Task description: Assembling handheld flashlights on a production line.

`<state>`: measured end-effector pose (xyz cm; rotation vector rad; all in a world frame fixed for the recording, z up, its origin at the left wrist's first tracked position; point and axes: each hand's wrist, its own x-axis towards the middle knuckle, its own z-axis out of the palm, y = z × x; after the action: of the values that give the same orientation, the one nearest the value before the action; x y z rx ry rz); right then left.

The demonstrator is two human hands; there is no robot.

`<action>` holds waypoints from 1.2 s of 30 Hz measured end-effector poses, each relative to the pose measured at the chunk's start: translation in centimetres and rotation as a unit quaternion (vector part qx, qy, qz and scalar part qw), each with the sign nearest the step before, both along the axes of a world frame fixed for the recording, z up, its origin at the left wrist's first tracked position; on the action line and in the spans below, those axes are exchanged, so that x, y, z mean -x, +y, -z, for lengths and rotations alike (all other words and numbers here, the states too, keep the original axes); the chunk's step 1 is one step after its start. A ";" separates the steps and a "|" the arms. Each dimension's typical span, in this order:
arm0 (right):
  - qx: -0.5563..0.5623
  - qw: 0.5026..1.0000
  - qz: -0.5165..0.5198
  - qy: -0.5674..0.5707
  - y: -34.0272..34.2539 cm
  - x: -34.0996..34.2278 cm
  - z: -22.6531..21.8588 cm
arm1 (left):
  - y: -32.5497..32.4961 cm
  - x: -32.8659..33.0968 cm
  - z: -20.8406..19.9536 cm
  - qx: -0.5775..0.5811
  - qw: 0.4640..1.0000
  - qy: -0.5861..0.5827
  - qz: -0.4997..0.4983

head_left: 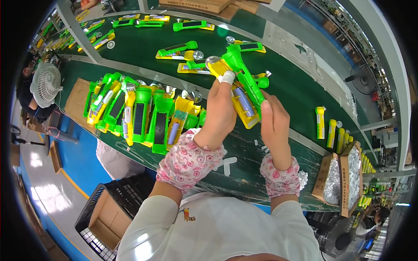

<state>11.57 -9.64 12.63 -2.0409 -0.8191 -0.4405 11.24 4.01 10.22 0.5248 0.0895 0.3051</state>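
Note:
My left hand [221, 108] is closed round the yellow half [219, 66] of a flashlight casing. A purple battery [244, 101] lies inside it, and a round reflector [212, 60] sits at its head. White wrapping covers one of my left fingertips. The green half [249, 85] of the casing is tilted over the yellow one, partly overlapping it. My right hand [275, 124] is closed at the green half's lower end; its fingertips are partly hidden. Both hands are above the green workbench [248, 163].
Opened yellow and green flashlights [140, 114] are packed in a row on the left. More lie on the green conveyor belt [287, 69] beyond. Yellow flashlights [332, 132] stand at the right, near a carton of silvery parts [322, 182]. A black crate [102, 202] sits below left.

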 end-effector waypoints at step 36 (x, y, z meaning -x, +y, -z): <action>0.060 0.992 0.078 -0.085 0.7 2.9 1.9 | -1.5 1.0 1.0 0.029 0.996 -0.077 0.014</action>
<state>8.64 -8.98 10.73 -2.2103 -0.8058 -0.6739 10.28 2.51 9.26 0.4432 -0.0588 0.3144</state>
